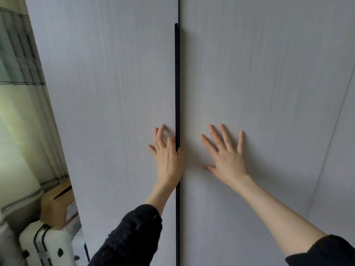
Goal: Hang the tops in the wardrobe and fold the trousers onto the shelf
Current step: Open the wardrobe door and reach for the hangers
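Both hands are up on the wardrobe (115, 93), whose two pale grey doors are closed. The left hand (167, 154) lies on the left door, fingers spread and lightly bent, its thumb hooked over the long black handle strip (177, 93) that runs down the seam between the doors; whether the thumb actually grips that strip is hard to tell. The right hand (226, 156) is flat on the right door (259, 83), palm pressed to the panel, all five fingers straight and fanned apart, holding nothing. Between the two hands sits only the dark seam. Both forearms reach upward, black sleeves (134, 237) pushed back towards the elbows.

The door panels carry a faint vertical wood grain. Beyond the right hand a further panel (342, 150) angles away. Out past the left hand, well clear of it, hangs a pale curtain (21, 73) with dark stripes, and below it sit a brown cardboard box (57, 204) and a white suitcase (46, 244) with black trim.

No tops or trousers show anywhere; the wardrobe's inside is hidden behind the shut doors. The lower left corner is blurred, and the suitcase is cut off by the frame edge.
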